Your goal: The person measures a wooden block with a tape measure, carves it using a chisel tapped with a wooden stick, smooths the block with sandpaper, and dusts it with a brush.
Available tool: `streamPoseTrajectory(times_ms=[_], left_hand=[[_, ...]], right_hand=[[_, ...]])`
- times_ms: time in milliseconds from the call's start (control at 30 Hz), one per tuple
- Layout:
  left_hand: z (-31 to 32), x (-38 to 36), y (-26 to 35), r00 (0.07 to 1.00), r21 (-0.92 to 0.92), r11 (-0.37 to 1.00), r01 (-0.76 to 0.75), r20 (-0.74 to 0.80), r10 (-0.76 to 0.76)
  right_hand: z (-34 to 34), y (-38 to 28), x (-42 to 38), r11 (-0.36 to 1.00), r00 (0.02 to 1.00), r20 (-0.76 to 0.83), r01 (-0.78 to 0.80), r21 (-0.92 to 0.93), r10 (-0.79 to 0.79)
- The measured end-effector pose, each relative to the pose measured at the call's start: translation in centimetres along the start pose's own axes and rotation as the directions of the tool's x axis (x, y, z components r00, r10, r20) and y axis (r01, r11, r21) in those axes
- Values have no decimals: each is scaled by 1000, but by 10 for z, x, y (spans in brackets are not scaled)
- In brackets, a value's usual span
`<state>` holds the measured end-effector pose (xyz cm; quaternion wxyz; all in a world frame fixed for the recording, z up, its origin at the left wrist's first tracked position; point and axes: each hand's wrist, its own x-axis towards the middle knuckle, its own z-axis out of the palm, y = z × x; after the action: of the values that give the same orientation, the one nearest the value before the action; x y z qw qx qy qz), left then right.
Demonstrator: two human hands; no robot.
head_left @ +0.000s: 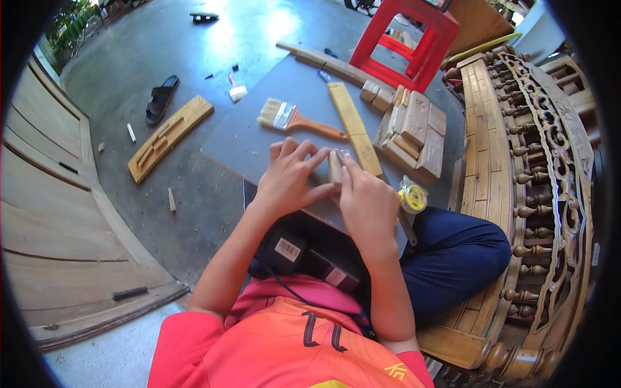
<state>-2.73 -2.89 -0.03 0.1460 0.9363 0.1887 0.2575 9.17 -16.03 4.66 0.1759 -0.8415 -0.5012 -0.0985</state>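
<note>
A small wooden block (334, 169) is between my two hands over the near part of the grey board. My left hand (289, 174) pinches it from the left with thumb and forefinger, the other fingers stretched forward. From the right, my right hand (369, 197) grips the same block, its fingers bent over the top and partly hiding it. Ahead of my hands, a wide paintbrush (304, 121) with an orange handle lies on the grey board (249, 145). A flat wooden strip (354, 126) lies to its right. Beside my right hand is a yellow tape measure (412, 196).
Stacked wooden blocks (414, 129) stand on the board's right side, with a red stool (414, 48) behind. A carved wooden bench (475, 129) runs along the right. On the floor at left lie a curved wooden piece (171, 137) and a black sandal (162, 99).
</note>
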Motion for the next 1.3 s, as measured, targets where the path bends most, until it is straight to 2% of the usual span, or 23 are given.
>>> streamPoseTrajectory(times_ms=[233, 333, 433, 567, 733, 833, 967, 1067, 1167, 1300], left_hand=[[4, 1, -2, 1000, 23, 1000, -16, -9, 16], [3, 1, -2, 1000, 19, 1000, -5, 4, 5], [6, 1, -3, 1000, 13, 1000, -10, -16, 10], [7, -1, -5, 1000, -12, 1000, -6, -25, 5], [9, 0, -7, 999, 2, 1000, -2, -50, 2], [11, 0, -9, 999, -31, 1000, -2, -37, 0], [13, -2, -10, 997, 12, 1000, -16, -72, 17], [10, 0, -10, 998, 14, 1000, -22, -60, 23], [11, -3, -11, 999, -22, 1000, 1, -36, -2], [13, 1, -11, 997, 3, 1000, -28, -67, 28]], right_hand=[[28, 4, 19, 998, 998, -61, 30, -62, -34], [5, -5, -7, 998, 1000, -15, 5, -69, -6], [-1, -8, -24, 996, 999, -33, 25, -89, -28], [20, -3, 12, 994, 999, -31, 26, -105, -29], [7, -8, -7, 990, 998, -49, 26, -138, -33], [10, -2, -3, 991, 997, -62, 33, -128, -42], [20, -1, 32, 994, 999, 45, 26, -106, -21], [9, 2, 8, 998, 999, -4, 33, -48, -33], [-4, 4, -2, 998, 998, 37, -42, -53, 44], [22, 10, 35, 999, 998, 54, 23, -37, -21]])
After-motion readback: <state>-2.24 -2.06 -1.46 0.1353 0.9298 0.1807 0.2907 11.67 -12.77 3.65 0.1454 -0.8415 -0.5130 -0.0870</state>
